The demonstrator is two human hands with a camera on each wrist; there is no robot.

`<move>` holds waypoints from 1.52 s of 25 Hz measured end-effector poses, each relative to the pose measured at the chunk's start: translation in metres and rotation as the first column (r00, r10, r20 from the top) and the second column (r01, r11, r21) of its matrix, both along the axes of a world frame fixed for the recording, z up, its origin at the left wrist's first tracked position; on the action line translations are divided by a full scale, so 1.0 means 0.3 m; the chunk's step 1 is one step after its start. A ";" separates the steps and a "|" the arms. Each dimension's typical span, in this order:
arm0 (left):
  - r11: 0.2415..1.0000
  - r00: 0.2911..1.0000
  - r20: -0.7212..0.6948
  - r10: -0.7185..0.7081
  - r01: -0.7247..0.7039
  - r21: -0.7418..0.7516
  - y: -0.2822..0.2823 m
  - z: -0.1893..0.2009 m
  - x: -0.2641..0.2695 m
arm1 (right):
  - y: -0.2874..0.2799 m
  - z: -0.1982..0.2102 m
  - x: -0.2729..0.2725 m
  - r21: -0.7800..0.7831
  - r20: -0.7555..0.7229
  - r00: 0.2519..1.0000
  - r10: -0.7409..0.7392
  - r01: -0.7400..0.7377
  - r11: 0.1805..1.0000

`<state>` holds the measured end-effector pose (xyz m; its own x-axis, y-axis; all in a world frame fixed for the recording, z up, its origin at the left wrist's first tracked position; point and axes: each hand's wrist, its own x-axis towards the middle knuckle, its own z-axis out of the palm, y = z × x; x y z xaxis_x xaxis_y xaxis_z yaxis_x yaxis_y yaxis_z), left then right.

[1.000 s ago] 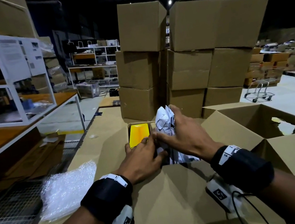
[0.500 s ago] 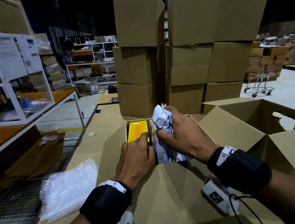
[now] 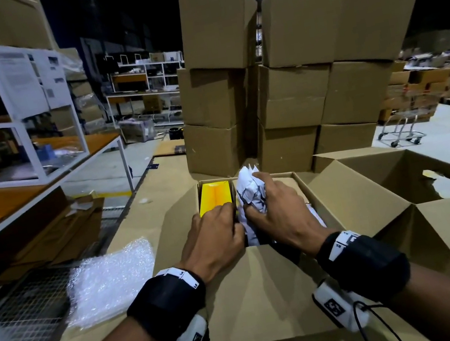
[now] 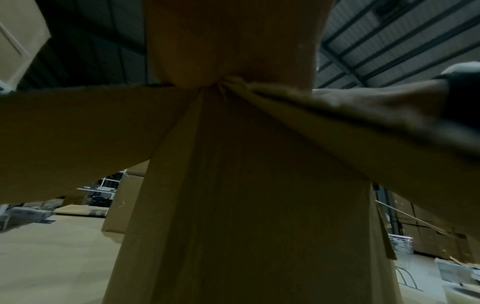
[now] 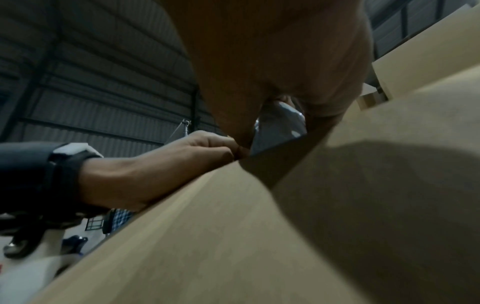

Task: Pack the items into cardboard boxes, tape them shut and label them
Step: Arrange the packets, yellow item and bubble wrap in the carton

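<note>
Right hand [image 3: 277,209] clutched crumpled white paper [image 3: 247,193] in the open brown cardboard box [image 3: 352,202]. Left hand [image 3: 213,232], fingers curled beside the yellow item [image 3: 214,196]; grip hidden. Bubble wrap [image 3: 111,280] lay left.

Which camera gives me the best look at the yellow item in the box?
Head view: the yellow item sits in the open box, left of the crumpled white paper. Both wrist views show only cardboard and hands, no yellow.

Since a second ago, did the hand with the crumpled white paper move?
Yes. The right hand has pushed the crumpled white paper lower into the open cardboard box, so less of it sticks up above the box's far rim.
</note>
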<state>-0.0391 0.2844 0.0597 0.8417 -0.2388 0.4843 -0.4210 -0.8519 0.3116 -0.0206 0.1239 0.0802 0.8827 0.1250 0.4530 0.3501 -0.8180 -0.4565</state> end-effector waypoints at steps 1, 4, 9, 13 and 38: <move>1.000 1.000 0.000 0.002 -0.002 -0.002 0.000 0.001 -0.001 | 0.004 -0.005 -0.006 -0.006 -0.007 1.000 -0.001 0.001 1.000; 1.000 1.000 -0.022 0.000 -0.001 -0.015 0.006 -0.004 -0.004 | 0.006 0.023 -0.005 0.004 0.014 1.000 0.015 -0.015 1.000; 1.000 0.998 -0.054 0.027 -0.026 0.011 0.006 -0.001 -0.001 | -0.021 0.084 0.008 0.090 0.067 0.998 -0.002 -0.004 0.996; 0.998 0.996 -0.081 0.035 -0.030 0.064 0.000 0.002 0.001 | -0.005 0.027 -0.009 0.087 0.016 1.000 0.004 -0.005 0.996; 0.945 0.958 -0.082 0.275 -0.253 0.207 -0.075 0.016 0.001 | -0.214 0.157 0.015 -0.120 -0.402 0.862 0.308 -0.383 0.916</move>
<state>-0.0387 0.2620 0.0645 0.9318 -0.0803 0.3541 -0.1456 -0.9760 0.1617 -0.0162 0.0597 0.1272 0.8635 0.5027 0.0413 0.4637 -0.7590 -0.4571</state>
